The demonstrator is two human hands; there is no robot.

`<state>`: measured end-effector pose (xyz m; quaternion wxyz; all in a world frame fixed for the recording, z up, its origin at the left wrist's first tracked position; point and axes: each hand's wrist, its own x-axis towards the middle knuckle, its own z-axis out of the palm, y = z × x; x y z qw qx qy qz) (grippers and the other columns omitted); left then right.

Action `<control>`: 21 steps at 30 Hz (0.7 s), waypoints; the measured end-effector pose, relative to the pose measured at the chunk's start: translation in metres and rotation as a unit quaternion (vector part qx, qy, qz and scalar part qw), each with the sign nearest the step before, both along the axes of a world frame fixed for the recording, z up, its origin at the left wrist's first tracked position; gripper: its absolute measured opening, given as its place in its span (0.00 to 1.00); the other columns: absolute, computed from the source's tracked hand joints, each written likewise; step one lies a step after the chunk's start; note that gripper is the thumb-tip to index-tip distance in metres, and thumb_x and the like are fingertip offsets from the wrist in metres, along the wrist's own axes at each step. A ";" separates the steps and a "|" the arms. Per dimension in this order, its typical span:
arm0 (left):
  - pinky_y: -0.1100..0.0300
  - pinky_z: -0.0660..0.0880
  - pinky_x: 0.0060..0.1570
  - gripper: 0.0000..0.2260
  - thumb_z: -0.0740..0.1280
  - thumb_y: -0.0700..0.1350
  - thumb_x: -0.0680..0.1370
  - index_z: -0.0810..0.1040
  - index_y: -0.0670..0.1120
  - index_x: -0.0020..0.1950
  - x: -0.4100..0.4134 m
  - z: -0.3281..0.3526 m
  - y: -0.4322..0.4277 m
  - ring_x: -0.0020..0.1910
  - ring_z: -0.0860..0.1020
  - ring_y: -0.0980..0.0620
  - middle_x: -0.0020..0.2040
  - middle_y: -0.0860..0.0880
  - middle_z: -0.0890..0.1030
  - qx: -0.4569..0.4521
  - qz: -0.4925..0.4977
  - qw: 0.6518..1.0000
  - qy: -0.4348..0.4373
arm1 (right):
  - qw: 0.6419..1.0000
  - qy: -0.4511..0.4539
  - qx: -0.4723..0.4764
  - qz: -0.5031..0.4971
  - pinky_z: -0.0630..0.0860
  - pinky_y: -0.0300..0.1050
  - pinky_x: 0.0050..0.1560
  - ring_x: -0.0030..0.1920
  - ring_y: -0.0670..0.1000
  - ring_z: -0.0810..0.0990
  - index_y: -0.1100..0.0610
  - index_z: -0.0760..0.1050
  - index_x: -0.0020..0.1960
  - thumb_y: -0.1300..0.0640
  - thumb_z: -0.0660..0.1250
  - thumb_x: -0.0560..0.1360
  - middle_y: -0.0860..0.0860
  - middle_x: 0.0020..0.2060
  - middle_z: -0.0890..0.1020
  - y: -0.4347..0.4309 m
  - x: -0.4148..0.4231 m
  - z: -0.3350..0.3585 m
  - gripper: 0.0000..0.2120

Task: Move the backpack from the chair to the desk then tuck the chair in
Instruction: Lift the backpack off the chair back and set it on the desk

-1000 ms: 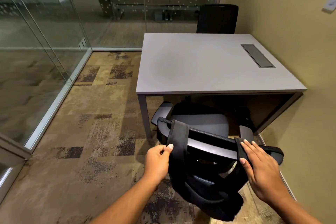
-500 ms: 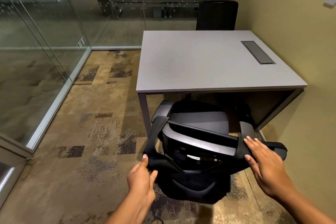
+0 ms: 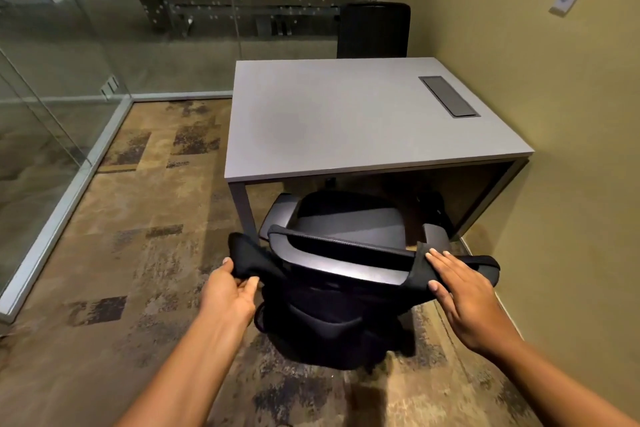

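Note:
A black backpack [image 3: 329,333] hangs behind the backrest of a dark office chair [image 3: 346,229], whose seat points toward the grey desk [image 3: 346,121]. My left hand [image 3: 230,291] grips the backpack's left strap, pulled off the left corner of the backrest. My right hand [image 3: 464,291] lies on the right strap, which still loops over the top of the backrest; its fingers look extended rather than closed. The chair stands just in front of the desk, its seat partly under the desk edge.
A dark cable hatch [image 3: 449,95] is set into the desk's right side. A second black chair [image 3: 374,29] stands behind the desk. Glass walls [image 3: 52,80] run along the left and back, a yellow wall [image 3: 571,149] is close on the right. Patterned carpet [image 3: 131,253] lies to the left.
My left hand has slid the left strap off the backrest corner and pulled it out to the left. The right hand stays on the right strap. The view has backed off slightly.

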<state>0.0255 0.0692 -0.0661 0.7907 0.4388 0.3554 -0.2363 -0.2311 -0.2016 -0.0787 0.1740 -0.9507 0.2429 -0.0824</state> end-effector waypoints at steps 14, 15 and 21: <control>0.55 0.67 0.38 0.17 0.69 0.52 0.76 0.76 0.42 0.32 -0.090 0.002 0.001 0.37 0.71 0.48 0.35 0.43 0.75 0.162 -0.393 0.851 -0.307 | 0.996 0.020 -0.089 0.013 0.54 0.49 0.74 0.77 0.50 0.54 0.50 0.59 0.76 0.32 0.58 0.72 0.48 0.76 0.63 0.036 0.007 0.005 0.38; 0.54 0.65 0.38 0.20 0.69 0.57 0.73 0.74 0.42 0.31 -0.093 0.004 -0.003 0.36 0.71 0.49 0.33 0.43 0.73 0.169 -0.413 0.829 -0.338 | 0.996 0.020 -0.090 0.013 0.53 0.49 0.75 0.77 0.50 0.54 0.50 0.59 0.76 0.33 0.59 0.72 0.48 0.76 0.62 0.037 0.004 0.004 0.38; 0.54 0.66 0.37 0.24 0.66 0.61 0.71 0.75 0.38 0.34 -0.119 0.027 -0.039 0.34 0.70 0.52 0.31 0.45 0.73 0.135 -0.465 0.755 -0.443 | 0.998 -0.012 -0.055 -0.008 0.60 0.50 0.73 0.77 0.47 0.52 0.47 0.60 0.76 0.40 0.65 0.74 0.47 0.76 0.60 0.026 -0.015 0.001 0.34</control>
